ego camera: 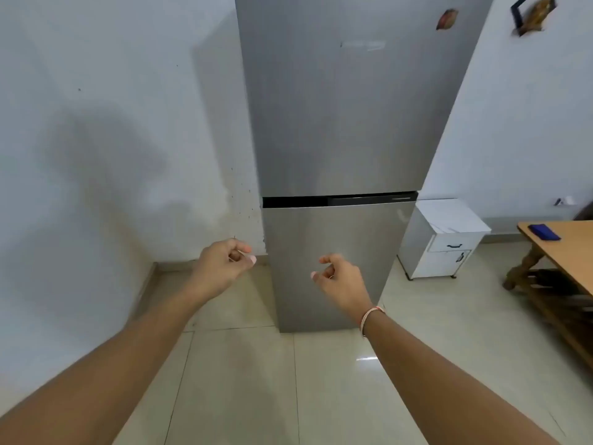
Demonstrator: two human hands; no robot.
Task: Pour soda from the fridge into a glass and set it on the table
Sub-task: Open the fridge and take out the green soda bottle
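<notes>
A tall silver two-door fridge point(340, 123) stands straight ahead against the white wall, both doors closed, with a dark gap between the upper and lower door. My left hand point(224, 263) is stretched out just left of the lower door, fingers loosely curled and holding nothing. My right hand point(340, 277) is raised in front of the lower door, fingers also curled and empty, a thread band on the wrist. Neither hand touches the fridge. A wooden table point(558, 248) stands at the right edge. No soda or glass is in view.
A small white cabinet point(446, 239) with a drawer stands right of the fridge. A dark blue object point(544, 232) lies on the table. A shelf under the table holds dark items. Glossy beige floor tiles point(288, 380) run below me. A white wall is at the left.
</notes>
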